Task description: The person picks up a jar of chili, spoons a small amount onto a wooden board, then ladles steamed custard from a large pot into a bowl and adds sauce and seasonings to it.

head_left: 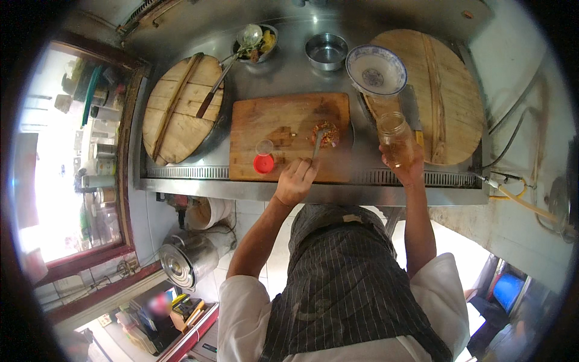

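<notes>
The right hand (408, 170) is wrapped around the lower half of a clear glass jar (396, 139), lid off, held upright just off the right edge of the wooden cutting board (271, 130), at about 3 o'clock from the board's middle. Glass like this is rigid, breakable and probably slick in a kitchen, so the low, full-palm hold around its body looks the safest place to take it. Its long axis runs vertical, mouth pointing up toward 12 o'clock in this view.

The left hand (295, 181) is closed on the handle of a thin metal utensil (318, 145), likely a spoon; its shaft slants from the hand toward 1 o'clock, tip resting in a small heap of chopped red and yellow food (326, 134). A red lid (263, 163) lies at 9 o'clock from that hand, beside a small clear cup (264, 147). A blue-patterned bowl (376, 69) sits at 12 o'clock from the jar
</notes>
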Available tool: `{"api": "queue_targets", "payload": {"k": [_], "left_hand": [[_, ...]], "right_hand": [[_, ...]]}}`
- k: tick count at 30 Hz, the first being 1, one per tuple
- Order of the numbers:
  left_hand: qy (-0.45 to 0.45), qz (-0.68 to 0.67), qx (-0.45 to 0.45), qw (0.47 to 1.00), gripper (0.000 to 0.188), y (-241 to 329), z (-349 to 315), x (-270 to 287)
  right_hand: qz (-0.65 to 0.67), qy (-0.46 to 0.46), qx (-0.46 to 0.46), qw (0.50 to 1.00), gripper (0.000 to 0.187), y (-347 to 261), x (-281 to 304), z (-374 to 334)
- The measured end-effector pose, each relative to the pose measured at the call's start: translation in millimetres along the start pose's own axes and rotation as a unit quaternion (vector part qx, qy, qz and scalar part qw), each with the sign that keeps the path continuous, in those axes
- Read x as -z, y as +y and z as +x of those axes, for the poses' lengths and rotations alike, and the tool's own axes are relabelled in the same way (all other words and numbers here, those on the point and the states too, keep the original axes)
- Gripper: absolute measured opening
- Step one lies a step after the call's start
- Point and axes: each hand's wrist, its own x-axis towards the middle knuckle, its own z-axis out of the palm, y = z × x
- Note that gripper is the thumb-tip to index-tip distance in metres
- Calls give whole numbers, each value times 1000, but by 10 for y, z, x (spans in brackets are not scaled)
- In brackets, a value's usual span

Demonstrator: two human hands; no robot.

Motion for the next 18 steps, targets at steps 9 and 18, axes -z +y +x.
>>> {"api": "queue_targets", "payload": {"k": [9,18], "left_hand": [[141,-85,226,960,14,87,49,262],[231,-327,355,845,18,52,897,1086]], "right_hand": [[-113,-114,21,987,72,125,-310,152],[-518,-178,50,835,88,70,-1146,713]]}}
